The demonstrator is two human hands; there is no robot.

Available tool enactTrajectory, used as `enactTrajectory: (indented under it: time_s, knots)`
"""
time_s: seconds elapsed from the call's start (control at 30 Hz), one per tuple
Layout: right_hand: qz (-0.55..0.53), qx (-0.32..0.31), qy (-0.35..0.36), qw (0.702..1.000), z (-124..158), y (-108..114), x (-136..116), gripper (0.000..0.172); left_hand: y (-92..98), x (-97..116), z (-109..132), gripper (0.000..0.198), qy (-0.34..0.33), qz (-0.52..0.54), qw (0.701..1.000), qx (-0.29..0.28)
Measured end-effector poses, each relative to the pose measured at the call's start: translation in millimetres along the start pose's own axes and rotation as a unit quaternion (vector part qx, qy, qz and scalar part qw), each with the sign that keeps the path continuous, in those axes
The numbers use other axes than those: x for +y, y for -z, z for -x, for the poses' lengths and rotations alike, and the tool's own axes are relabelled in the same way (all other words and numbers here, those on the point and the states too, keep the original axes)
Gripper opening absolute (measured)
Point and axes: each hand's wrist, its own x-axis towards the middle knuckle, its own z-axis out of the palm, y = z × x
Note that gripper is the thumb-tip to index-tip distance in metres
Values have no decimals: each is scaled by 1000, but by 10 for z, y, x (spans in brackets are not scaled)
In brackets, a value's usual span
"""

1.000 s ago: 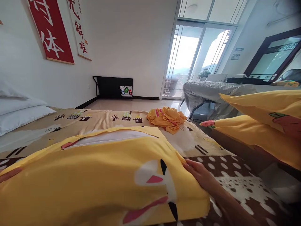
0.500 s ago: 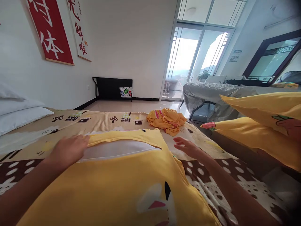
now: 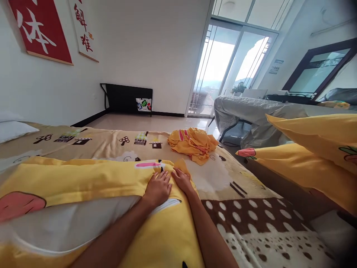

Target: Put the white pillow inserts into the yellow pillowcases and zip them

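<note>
A yellow pillowcase (image 3: 106, 182) with rabbit and carrot prints lies in front of me, its long zipped slit gaping. Through the slit shows a white pillow (image 3: 75, 219). My left hand (image 3: 158, 189) rests flat on the upper strip of the case near its far right corner, fingers stretched out. Right beside it, my right hand (image 3: 182, 181) has its fingers bent around the cloth of that corner, where a small flap of fabric stands up. The fingertips of the right hand are partly hidden by the cloth.
A crumpled heap of yellow-orange cloth (image 3: 192, 143) lies farther back on the patterned blanket (image 3: 111, 143). Yellow pillows (image 3: 301, 163) stick out at the right. Behind them stands a covered table (image 3: 251, 108). A white pillow edge (image 3: 16, 132) shows at far left.
My left hand has moved right from the slit's left part to the far right corner. My right hand has come in left onto that corner. The slit gapes wider, and the view has shifted.
</note>
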Motion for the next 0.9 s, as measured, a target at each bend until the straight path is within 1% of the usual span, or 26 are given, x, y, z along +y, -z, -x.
enactTrajectory:
  time_s: [0.07,0.17,0.23,0.3,0.37,0.4,0.47,0.53,0.57,0.6,0.67,0.7,0.73,0.77,0.83,0.9]
  knots:
    - [-5,-11,-20,1000,-85,-43,139,40,-6,-38,-26,46,-13,-3,1000,-7]
    - [-5,-11,-53,999,-173,-41,285,44,66,-44,-65,44,-25,2,999,-20]
    - [-1,-3,-79,997,-185,3,335,44,106,-59,-65,44,-22,22,999,-22]
    - [5,13,-100,995,-154,94,313,42,118,-104,-64,43,-15,67,998,-15]
    - [8,39,-103,994,-67,237,182,40,110,-166,-81,43,-5,151,989,7]
    - [8,51,-93,994,4,321,73,38,104,-195,-96,45,2,210,977,21]
    - [2,51,-40,998,203,491,-210,36,102,-241,-130,48,16,329,943,50]
    - [4,5,46,999,451,615,-526,34,122,-262,-150,53,38,413,906,83]
    - [17,-27,82,996,573,646,-672,30,142,-264,-147,55,55,440,890,110]
    - [39,-61,108,991,679,651,-800,26,169,-263,-133,56,70,453,877,146]
    - [86,-104,121,983,808,593,-975,32,235,-254,-71,51,70,446,859,243]
    - [106,-109,112,982,824,539,-1016,35,271,-248,-27,46,46,426,854,296]
    - [121,-102,97,983,807,476,-1027,34,304,-239,23,41,1,392,854,341]
    - [129,-84,79,985,764,414,-1010,30,333,-228,75,36,-55,354,855,375]
    - [136,-30,48,989,636,316,-909,21,370,-192,174,27,-178,267,856,404]
    - [128,29,24,991,512,289,-768,18,369,-133,256,21,-273,179,856,401]
